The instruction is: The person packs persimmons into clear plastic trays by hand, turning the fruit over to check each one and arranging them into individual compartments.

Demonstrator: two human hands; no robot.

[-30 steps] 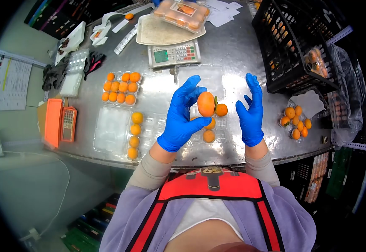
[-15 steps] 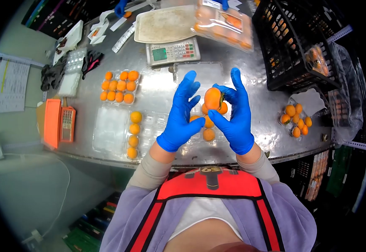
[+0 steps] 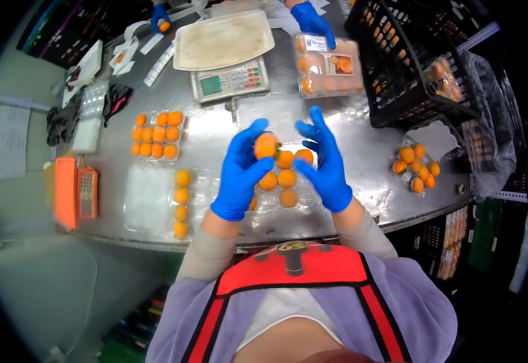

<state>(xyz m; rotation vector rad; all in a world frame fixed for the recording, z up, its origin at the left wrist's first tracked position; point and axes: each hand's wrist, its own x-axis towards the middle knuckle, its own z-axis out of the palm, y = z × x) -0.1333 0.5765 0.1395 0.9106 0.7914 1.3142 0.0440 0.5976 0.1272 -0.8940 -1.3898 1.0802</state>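
Observation:
My left hand (image 3: 235, 180), in a blue glove, holds an orange persimmon (image 3: 266, 146) between thumb and fingers, its leafy cap turned to the right. Beside it, my right hand (image 3: 329, 175), gloved too, has its fingers apart and nothing in them. Below both hands lies a clear plastic tray (image 3: 303, 199) with several persimmons (image 3: 286, 178) in its cups; my hands hide part of it. To the left, a column of persimmons (image 3: 181, 195) sits in another clear tray (image 3: 149, 202). A fuller tray of persimmons (image 3: 157, 134) lies farther back.
A scale (image 3: 224, 45) stands at the back. A co-worker's gloved hand (image 3: 313, 23) touches a labelled pack (image 3: 330, 66); their other hand (image 3: 159, 18) has a small orange item. Right are a black crate (image 3: 397, 72) and loose persimmons (image 3: 418, 166). An orange-cased calculator (image 3: 87, 192) is left.
The persimmon has passed from my right hand to my left, and my right hand has opened away from it. The co-worker's labelled pack has come down flat on the table.

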